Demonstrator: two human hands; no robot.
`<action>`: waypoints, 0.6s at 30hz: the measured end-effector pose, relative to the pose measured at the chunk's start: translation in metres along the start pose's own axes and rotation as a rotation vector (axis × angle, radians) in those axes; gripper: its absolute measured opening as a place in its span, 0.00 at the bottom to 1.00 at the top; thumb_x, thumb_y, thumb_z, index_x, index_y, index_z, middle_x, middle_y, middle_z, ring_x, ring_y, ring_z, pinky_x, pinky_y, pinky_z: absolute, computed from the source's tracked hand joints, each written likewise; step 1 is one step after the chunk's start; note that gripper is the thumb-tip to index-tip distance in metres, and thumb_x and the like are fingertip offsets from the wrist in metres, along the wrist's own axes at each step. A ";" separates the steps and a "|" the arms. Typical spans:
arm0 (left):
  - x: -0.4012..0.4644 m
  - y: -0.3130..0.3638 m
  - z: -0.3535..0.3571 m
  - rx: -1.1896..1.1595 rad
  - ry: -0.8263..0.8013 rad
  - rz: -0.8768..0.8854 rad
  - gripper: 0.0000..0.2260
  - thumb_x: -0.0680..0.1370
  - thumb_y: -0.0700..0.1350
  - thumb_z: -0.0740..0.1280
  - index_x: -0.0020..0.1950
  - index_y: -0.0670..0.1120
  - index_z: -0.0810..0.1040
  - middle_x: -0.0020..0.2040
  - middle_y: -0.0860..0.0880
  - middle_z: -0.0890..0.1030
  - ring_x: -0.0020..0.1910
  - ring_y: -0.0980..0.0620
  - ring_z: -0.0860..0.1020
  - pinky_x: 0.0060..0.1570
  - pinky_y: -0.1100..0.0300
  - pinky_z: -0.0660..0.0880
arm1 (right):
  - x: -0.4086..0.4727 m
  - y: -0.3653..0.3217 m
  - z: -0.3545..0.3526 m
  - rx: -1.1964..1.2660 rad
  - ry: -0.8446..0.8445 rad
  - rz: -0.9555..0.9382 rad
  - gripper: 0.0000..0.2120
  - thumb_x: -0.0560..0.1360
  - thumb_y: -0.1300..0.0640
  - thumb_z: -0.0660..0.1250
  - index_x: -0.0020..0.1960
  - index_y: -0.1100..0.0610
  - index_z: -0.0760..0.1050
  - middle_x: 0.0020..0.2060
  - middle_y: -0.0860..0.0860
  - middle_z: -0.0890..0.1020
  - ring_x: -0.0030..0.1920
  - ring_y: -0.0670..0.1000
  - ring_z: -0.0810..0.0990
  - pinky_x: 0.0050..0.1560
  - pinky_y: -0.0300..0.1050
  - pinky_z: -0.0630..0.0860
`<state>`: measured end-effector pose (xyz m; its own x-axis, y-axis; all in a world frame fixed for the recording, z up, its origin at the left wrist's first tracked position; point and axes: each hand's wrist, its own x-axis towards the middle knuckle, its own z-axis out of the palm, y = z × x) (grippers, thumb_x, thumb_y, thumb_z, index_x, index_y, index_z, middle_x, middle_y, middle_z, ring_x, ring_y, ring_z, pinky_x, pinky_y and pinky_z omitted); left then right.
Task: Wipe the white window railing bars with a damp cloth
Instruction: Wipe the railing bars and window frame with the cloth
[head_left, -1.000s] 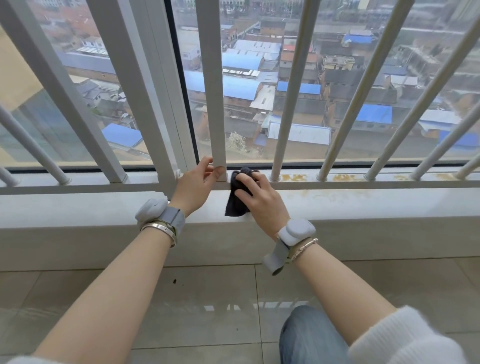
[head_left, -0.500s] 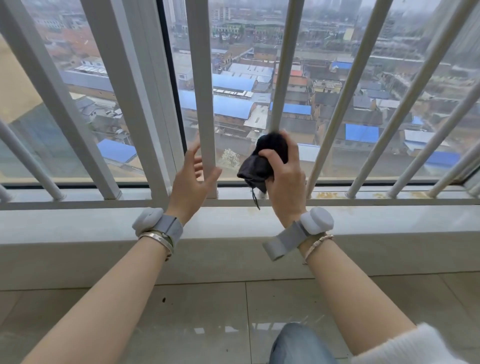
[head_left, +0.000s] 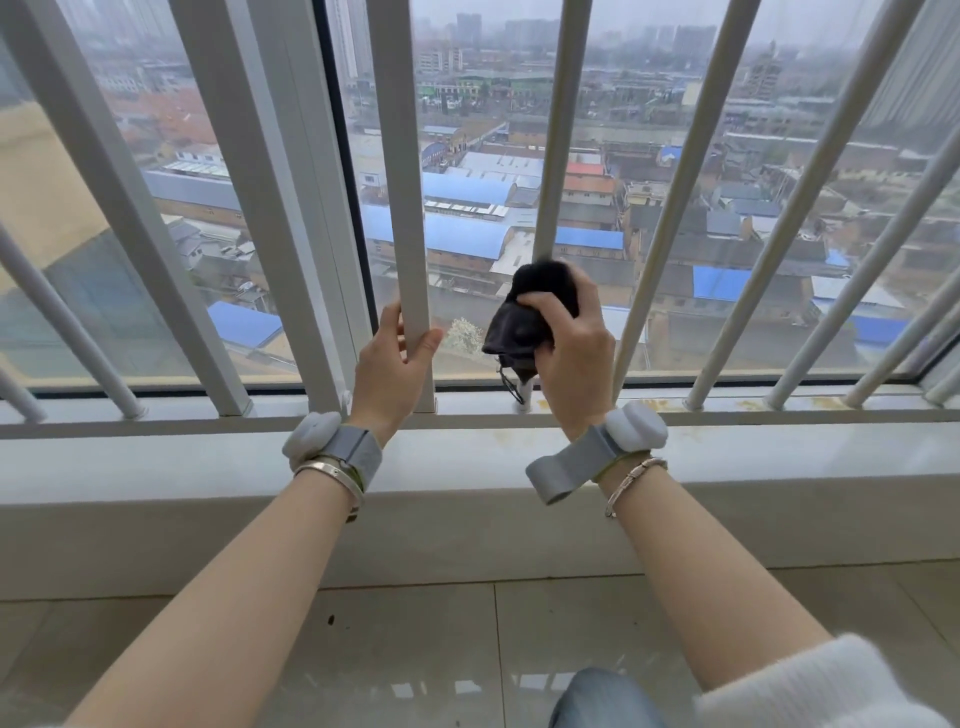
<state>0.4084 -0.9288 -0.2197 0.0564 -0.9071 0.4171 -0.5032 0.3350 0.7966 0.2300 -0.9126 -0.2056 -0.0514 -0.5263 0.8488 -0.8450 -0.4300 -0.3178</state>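
Note:
White railing bars stand in a row before the window. My left hand (head_left: 390, 364) grips the flat white bar (head_left: 402, 182) low down, thumb on its right side. My right hand (head_left: 569, 343) holds a dark cloth (head_left: 530, 306) wrapped round the round white bar (head_left: 553, 156) just to the right, a little above the bottom rail. The cloth hides that stretch of the bar, and a loose end hangs down toward the rail.
The bottom rail (head_left: 675, 410) carries yellowish rust stains to the right. A pale sill ledge (head_left: 467, 462) runs below it, with a tiled floor (head_left: 415, 649) under my arms. More round bars (head_left: 670, 182) fan out to the right and thick frame posts (head_left: 249, 182) to the left.
My right hand lifted the cloth from the bottom rail onto the round bar. My left hand moved up from the foot of the flat bar and closed round it. The view tilted upward.

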 end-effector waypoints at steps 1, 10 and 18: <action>0.000 0.001 -0.001 0.009 -0.009 -0.009 0.16 0.78 0.52 0.63 0.63 0.47 0.68 0.48 0.51 0.78 0.45 0.51 0.76 0.48 0.54 0.75 | 0.004 0.000 0.001 -0.003 0.007 -0.011 0.17 0.69 0.61 0.54 0.49 0.60 0.80 0.60 0.63 0.75 0.52 0.63 0.79 0.46 0.47 0.79; 0.018 0.044 -0.023 -0.124 0.136 0.120 0.23 0.76 0.43 0.67 0.68 0.48 0.63 0.55 0.54 0.74 0.47 0.62 0.75 0.44 0.73 0.72 | 0.009 0.002 -0.022 0.041 -0.219 -0.024 0.23 0.67 0.73 0.64 0.57 0.54 0.69 0.61 0.60 0.72 0.42 0.65 0.78 0.34 0.56 0.79; 0.062 0.106 -0.056 -0.156 0.285 0.367 0.29 0.75 0.44 0.68 0.72 0.52 0.59 0.59 0.51 0.73 0.50 0.57 0.76 0.46 0.68 0.75 | 0.089 -0.019 -0.054 -0.151 -0.051 -0.305 0.16 0.71 0.64 0.69 0.58 0.58 0.75 0.63 0.54 0.63 0.58 0.59 0.70 0.48 0.56 0.79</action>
<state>0.4072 -0.9354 -0.0851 0.1441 -0.6232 0.7686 -0.4000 0.6738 0.6213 0.2126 -0.9112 -0.1012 0.2390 -0.4283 0.8715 -0.8870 -0.4615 0.0165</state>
